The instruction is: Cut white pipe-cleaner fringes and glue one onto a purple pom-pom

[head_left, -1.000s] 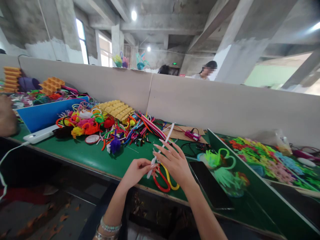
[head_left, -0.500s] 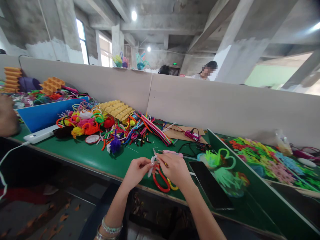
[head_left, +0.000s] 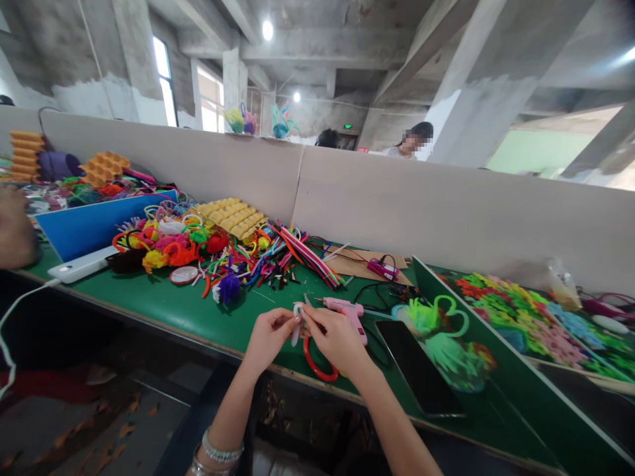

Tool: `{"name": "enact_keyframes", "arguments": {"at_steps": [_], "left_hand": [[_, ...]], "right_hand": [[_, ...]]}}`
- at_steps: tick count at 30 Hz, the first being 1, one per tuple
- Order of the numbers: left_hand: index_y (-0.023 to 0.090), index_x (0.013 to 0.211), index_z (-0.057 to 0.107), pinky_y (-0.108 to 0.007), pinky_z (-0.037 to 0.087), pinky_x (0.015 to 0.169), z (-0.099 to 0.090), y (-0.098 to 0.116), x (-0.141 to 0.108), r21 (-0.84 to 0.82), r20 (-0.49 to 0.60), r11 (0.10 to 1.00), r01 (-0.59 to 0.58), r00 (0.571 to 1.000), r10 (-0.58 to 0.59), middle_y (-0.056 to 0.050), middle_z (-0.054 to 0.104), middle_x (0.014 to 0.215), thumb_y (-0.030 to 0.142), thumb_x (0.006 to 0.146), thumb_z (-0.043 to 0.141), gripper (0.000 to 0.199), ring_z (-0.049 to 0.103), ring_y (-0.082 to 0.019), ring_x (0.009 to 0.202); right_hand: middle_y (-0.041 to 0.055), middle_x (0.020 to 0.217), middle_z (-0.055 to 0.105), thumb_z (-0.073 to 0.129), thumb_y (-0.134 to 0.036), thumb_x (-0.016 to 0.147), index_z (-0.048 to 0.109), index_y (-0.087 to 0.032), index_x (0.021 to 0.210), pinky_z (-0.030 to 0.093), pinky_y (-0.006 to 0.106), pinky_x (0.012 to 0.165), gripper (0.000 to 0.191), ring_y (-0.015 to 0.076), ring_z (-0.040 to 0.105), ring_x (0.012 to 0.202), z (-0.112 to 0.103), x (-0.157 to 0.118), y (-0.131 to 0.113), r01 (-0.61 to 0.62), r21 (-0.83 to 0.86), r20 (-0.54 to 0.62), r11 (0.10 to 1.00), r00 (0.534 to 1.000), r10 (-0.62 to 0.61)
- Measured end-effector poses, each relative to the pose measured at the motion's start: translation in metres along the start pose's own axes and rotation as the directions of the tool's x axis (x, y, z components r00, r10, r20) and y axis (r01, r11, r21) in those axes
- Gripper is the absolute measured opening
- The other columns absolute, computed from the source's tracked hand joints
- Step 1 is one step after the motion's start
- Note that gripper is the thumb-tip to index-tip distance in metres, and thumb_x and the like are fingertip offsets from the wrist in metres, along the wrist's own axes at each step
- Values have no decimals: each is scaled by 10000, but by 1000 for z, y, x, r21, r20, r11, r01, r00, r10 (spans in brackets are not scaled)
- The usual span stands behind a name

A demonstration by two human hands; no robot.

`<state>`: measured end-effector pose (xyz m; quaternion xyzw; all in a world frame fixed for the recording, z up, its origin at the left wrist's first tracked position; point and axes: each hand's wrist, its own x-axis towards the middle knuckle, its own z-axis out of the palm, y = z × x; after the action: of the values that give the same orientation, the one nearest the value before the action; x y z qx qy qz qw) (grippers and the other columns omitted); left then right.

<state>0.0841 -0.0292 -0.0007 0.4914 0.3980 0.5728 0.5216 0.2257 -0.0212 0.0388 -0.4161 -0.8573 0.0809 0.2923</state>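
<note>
A short white pipe cleaner, curled over at its top, is pinched between both hands above the green table's front edge. My left hand has thumb and index finger closed on it. From the other side, the fingers of my right hand are pressed together at the same piece, partly hiding it. Under the right hand lie scissors with a red handle, a blade tip showing beyond the fingers. A pink hot glue gun rests just past my right hand.
Right of my hands lie a black phone and green fuzzy pieces beside a green divider. Coloured pipe cleaners and a purple pompom-like piece lie ahead and left. Another person's hand shows at far left.
My right hand has shifted slightly left and down, uncovering more of the glue gun. The white pipe cleaner's upper end is now bent over into a curl.
</note>
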Motion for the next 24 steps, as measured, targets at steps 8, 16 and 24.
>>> {"name": "enact_keyframes", "arguments": {"at_steps": [8, 16, 24], "left_hand": [[120, 754, 675, -239, 485, 561, -4, 1, 2, -44, 87, 998, 48, 995, -44, -29, 659, 621, 348, 628, 634, 264, 577, -127, 547], [92, 842, 647, -244, 495, 636, -10, 6, 1, -245, 121, 939, 242, 968, -217, -80, 677, 697, 330, 603, 670, 339, 628, -141, 614], [125, 715, 634, -216, 470, 483, -9, 3, 4, -220, 10, 964, 146, 989, -148, 0, 621, 524, 374, 559, 685, 298, 572, -110, 459]], "right_hand": [[21, 1074, 597, 367, -263, 843, 529, -238, 1114, 407, 286, 878, 317, 132, 537, 987, -3, 2, 3, 17, 119, -21, 993, 1000, -14], [40, 1074, 591, 331, -266, 857, 500, -223, 1145, 423, 293, 843, 336, 141, 548, 952, 0, 1, 3, 26, -21, 4, 999, 1000, -26], [46, 975, 603, 324, -276, 858, 425, -228, 1203, 434, 272, 769, 363, 134, 559, 888, -4, 0, -7, 86, -44, 102, 995, 992, -81]]}}
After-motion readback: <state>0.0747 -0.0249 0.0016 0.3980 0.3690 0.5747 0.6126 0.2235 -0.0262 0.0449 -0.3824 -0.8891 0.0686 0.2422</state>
